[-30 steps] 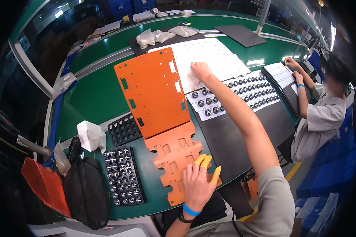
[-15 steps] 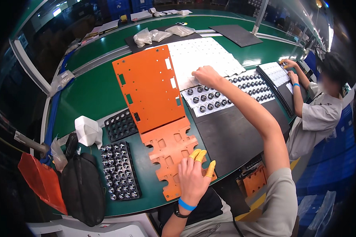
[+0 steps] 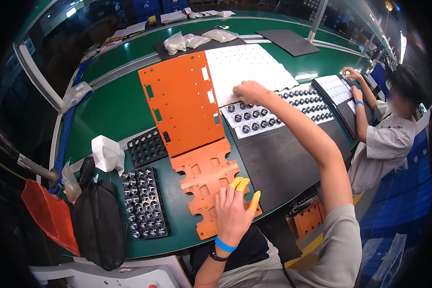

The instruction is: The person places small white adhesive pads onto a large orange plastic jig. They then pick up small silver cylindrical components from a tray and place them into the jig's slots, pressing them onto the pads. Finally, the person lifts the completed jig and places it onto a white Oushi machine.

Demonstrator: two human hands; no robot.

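Observation:
My left hand (image 3: 233,213) lies over the near end of an orange slotted plate (image 3: 211,168), yellow finger cots on its outstretched fingers. A flat orange panel (image 3: 182,105) with rectangular cut-outs adjoins that plate on the far side. Farther off, my right hand (image 3: 253,93) is closed with its fingertips bent down at the left end of a white board (image 3: 245,134) bearing rows of round black parts. It is at the near edge of the white perforated sheets (image 3: 247,67); anything in its fingers is hidden.
Left of the orange plate stand a black tray of shiny round parts (image 3: 145,204) and a black tray with round holes (image 3: 148,148). A black mat (image 3: 283,163) lies right. Plastic bags (image 3: 197,41) rest at the back. A co-worker (image 3: 386,120) handles another white board at right.
My right hand has shifted slightly, its fingertips now lower toward the board. The left hand stays over the orange plate. The whole view has tilted a little.

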